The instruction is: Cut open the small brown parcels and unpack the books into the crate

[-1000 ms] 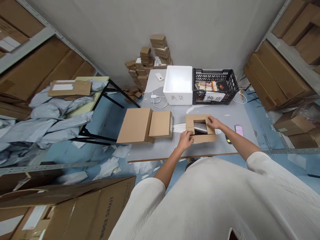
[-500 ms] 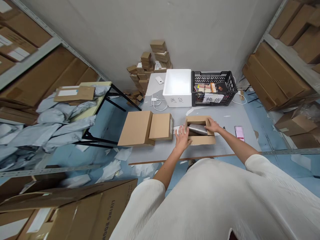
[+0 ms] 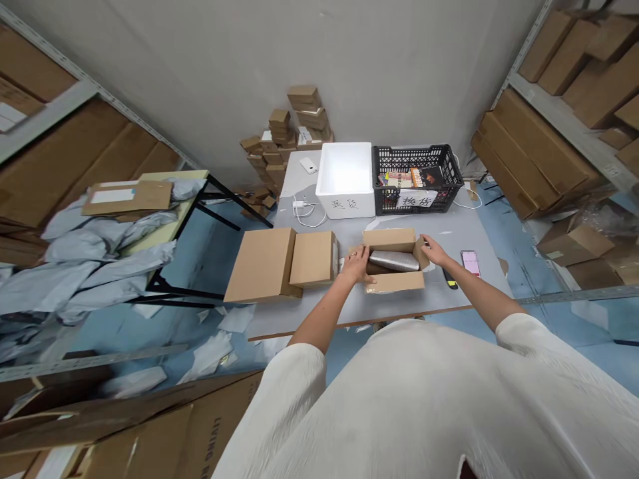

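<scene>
An open cardboard box point(image 3: 394, 283) stands on the grey table in front of me, its flaps folded outward. Inside it lies a long, silvery bubble-wrapped package point(image 3: 395, 261). My left hand point(image 3: 356, 264) holds the box's left end, fingers over the flap and thumb by the near side. At the opposite end, my right hand point(image 3: 433, 250) is closed on the edge of the right flap. A black and yellow box cutter point(image 3: 450, 279) lies just below my right forearm, and a phone with a pink screen point(image 3: 470, 263) is to the right of it.
Two closed cardboard boxes point(image 3: 262, 265) sit left of the open one. Behind stand a white foam bin point(image 3: 345, 205) and a black crate point(image 3: 419, 199) holding books. A white cable point(image 3: 310, 214) and a white phone point(image 3: 308, 165) lie at the back left. Shelves flank both sides.
My right hand has moved from inside the box's right end out to the right flap, which now leans outward. My left hand has shifted onto the left end. The box cutter has come into view.
</scene>
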A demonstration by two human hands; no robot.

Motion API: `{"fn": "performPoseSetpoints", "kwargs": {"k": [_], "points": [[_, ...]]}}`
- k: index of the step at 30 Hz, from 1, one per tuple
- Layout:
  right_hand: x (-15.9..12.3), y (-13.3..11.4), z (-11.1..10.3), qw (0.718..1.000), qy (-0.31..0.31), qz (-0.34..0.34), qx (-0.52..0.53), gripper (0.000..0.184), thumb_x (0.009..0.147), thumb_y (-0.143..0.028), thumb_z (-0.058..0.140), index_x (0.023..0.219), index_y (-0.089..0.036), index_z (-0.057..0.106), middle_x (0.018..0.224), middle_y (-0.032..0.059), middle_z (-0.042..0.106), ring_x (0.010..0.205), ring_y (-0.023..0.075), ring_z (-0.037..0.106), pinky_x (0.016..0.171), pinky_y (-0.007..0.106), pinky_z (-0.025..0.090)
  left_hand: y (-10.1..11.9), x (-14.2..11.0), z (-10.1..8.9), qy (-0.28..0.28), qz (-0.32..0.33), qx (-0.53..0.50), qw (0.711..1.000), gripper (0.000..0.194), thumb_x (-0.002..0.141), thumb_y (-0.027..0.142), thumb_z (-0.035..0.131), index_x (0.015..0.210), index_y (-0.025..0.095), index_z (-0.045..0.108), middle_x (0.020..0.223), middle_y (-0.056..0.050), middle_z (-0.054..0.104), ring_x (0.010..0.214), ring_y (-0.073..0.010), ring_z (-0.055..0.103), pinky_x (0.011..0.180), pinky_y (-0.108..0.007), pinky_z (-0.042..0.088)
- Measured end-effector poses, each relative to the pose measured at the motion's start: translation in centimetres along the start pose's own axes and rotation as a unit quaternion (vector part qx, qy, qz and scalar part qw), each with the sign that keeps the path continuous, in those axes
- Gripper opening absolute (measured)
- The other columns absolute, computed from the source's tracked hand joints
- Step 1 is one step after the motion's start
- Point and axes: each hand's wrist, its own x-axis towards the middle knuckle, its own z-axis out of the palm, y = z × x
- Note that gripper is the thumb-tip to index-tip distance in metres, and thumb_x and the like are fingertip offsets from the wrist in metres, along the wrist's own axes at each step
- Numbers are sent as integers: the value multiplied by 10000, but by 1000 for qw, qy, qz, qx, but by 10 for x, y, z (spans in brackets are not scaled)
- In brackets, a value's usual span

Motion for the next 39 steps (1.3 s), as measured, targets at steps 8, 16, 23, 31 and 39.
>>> {"fn": "performPoseSetpoints", "kwargs": {"k": [8,16,23,31,39], "points": [[-29,37,-18,994,47,97,-25,814,880,-478,663,1629,-201,500,1534,198,612,1196,333,698,1052,540,600,-13,17,3,-36,35,-7,999,1564,477,678,1017,1772,229,264,1864,-273,99,1621,-580,314,1262,-661,308],[-30,-6,-24,962,19,-4,-274,421,943,-297,648,1344,-219,751,1355,214,666,1276,425,551,1110,590,439,-16,12,8,-18,42,-28,999,1547,499,733,989,1769,224,268,1855,-264,169,1596,-565,345,1254,-636,314],[-20,-78,17,930,-81,-133,-332,318,1042,-261,543,1178,-198,823,1186,233,745,1239,413,566,1123,585,348,-16,13,17,16,41,-62,997,1566,482,791,984,1764,221,287,1839,-273,219,1598,-566,349,1246,-618,331],[-17,-99,80,916,-155,-124,-349,270,916,-388,750,1083,-200,848,1112,236,817,1161,440,690,1090,598,451,-11,7,18,10,42,-39,998,1604,494,705,1025,1793,227,214,1860,-250,166,1585,-578,347,1264,-655,306],[-19,-111,57,923,-149,-87,-343,226,949,-301,677,1069,-191,834,1132,214,820,1188,407,712,1058,483,511,-17,-3,20,34,37,-92,994,1603,603,723,980,1812,274,28,1838,-251,249,1601,-540,357,1271,-628,260]]}}
